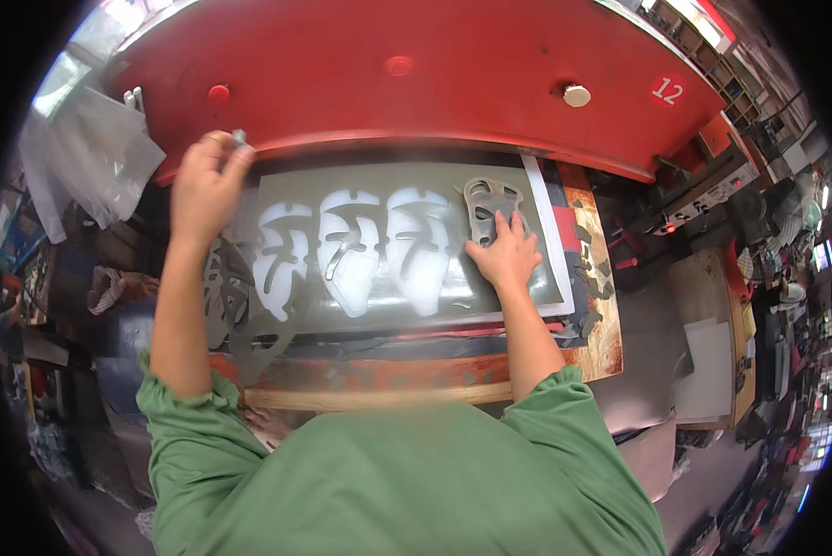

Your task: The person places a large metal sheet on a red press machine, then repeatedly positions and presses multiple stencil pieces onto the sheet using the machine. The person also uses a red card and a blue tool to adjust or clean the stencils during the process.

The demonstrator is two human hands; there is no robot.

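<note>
While the right hand (506, 250) is resting spread on the near end of the pierced grey die (492, 199), its fingers are lying apart, not visibly wrapped around anything. Die is sitting on the right part of the grey-green sheet (286, 181). Reads as metal: probably stiff, heavyish for its size, maybe sharp underneath; I'd be taking it by the outer side walls, clear of the bottom edge. Left hand (209, 185) is hovering near the sheet's far left corner, thumb and fingers pinching a small grey scrap (240, 137), likely light and bendy.

Surface: a wooden edge (388, 399) is running along the front; behind it the sheet is looking glossy, maybe slick, three white cut-outs (351, 278) showing. Offcuts (226, 296) are bunching at left.

Beyond: a red machine (342, 56) is spanning the back, plastic bags (92, 153) are hanging left, a control box (712, 196) is glowing red at right.
</note>
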